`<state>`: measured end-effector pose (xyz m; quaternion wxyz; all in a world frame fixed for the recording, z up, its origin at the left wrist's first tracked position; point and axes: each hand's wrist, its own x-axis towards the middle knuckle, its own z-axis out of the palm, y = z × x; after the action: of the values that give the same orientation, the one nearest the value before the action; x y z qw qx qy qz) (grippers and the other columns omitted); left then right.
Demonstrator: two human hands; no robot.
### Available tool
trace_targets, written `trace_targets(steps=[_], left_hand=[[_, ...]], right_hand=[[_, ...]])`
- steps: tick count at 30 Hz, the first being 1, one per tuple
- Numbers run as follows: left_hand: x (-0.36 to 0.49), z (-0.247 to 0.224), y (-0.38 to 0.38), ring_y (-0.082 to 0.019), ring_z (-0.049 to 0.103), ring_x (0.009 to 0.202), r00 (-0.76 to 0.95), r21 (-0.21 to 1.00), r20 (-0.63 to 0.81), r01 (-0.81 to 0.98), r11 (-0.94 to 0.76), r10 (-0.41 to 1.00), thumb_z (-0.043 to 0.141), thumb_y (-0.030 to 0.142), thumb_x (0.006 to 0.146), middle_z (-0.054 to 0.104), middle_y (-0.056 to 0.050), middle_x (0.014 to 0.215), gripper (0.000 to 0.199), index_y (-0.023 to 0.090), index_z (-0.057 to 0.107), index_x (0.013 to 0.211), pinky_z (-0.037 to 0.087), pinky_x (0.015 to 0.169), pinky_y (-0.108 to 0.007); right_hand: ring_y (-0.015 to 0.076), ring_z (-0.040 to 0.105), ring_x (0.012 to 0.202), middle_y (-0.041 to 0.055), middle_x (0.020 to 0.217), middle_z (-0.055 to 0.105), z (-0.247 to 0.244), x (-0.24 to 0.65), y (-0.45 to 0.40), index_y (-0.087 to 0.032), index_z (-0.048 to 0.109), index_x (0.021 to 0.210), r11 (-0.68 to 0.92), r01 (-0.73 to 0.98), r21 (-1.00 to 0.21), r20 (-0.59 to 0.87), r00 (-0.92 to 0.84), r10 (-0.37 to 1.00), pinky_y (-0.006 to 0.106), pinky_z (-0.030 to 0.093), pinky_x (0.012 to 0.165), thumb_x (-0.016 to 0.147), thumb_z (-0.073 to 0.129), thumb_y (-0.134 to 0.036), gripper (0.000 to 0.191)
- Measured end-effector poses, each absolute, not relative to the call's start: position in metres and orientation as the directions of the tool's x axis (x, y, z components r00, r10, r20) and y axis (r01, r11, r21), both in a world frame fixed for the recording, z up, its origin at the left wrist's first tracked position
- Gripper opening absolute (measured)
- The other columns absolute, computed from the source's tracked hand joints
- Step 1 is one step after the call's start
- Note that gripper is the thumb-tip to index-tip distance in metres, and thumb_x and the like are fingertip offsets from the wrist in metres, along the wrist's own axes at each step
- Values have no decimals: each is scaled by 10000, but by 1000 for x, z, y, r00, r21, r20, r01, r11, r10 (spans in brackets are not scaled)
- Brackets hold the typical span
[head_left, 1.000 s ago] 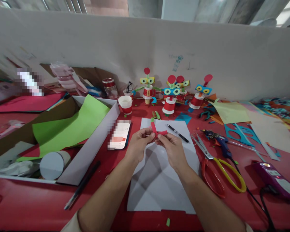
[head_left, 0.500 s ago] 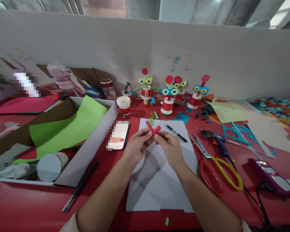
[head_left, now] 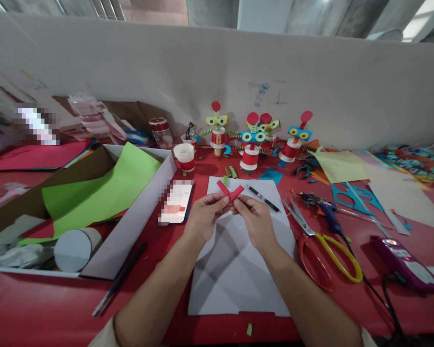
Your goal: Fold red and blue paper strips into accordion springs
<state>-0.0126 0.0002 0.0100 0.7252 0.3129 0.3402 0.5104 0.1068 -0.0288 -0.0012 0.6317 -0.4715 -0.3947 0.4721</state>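
Between my two hands is a red paper strip (head_left: 236, 193), folded so its two arms make a V that points up and outward. My left hand (head_left: 207, 214) pinches it from the left near the fold, and my right hand (head_left: 252, 217) pinches it from the right. Both sets of fingertips almost meet under the fold. Beneath them lies a white paper sheet (head_left: 235, 270). A black pen (head_left: 263, 198) rests on the sheet to the right of my hands. Small green folded paper springs (head_left: 228, 174) lie just beyond the strip.
Scissors (head_left: 311, 236), a blue glue gun (head_left: 329, 214) and its cord lie on the right. A phone (head_left: 176, 202) and a white box (head_left: 133, 217) of coloured paper are on the left. Several paper-cup robots (head_left: 250, 156) and a stack of paper cups (head_left: 184, 156) stand at the back.
The right arm of the red paper strip has swung outward, so the V now shows wider and longer. Both hands stay nearly in place, still pinching it.
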Motion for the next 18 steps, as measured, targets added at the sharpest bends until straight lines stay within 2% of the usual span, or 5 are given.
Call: trace_targets(steps=[6, 13, 18], left_hand=[[-9, 10, -3, -124, 623, 608, 193, 849, -71, -503, 161, 979, 812, 224, 577, 670, 0, 634, 172, 145, 687, 665, 515, 681, -285], [-3, 5, -5, -110, 607, 637, 84, 870, -50, -485, 85, 995, 791, 201, 604, 657, 16, 646, 159, 151, 666, 689, 491, 707, -271], [-3, 5, -8, -119, 608, 661, 150, 865, -42, -489, 111, 988, 781, 207, 626, 665, 6, 671, 148, 154, 664, 699, 479, 727, -283]], right_hand=[[124, 585, 602, -5, 651, 661, -6, 109, -27, -183, 733, 828, 118, -220, -968, 57, 264, 963, 274, 486, 641, 714, 700, -292, 161], [139, 574, 703, 7, 800, 645, -1, 107, -30, -207, 730, 824, 197, -168, -966, 152, 248, 957, 280, 477, 657, 695, 706, -301, 161], [123, 523, 641, -7, 697, 612, -1, 107, -30, -195, 709, 785, 186, -142, -972, 144, 264, 954, 267, 439, 626, 737, 671, -301, 123]])
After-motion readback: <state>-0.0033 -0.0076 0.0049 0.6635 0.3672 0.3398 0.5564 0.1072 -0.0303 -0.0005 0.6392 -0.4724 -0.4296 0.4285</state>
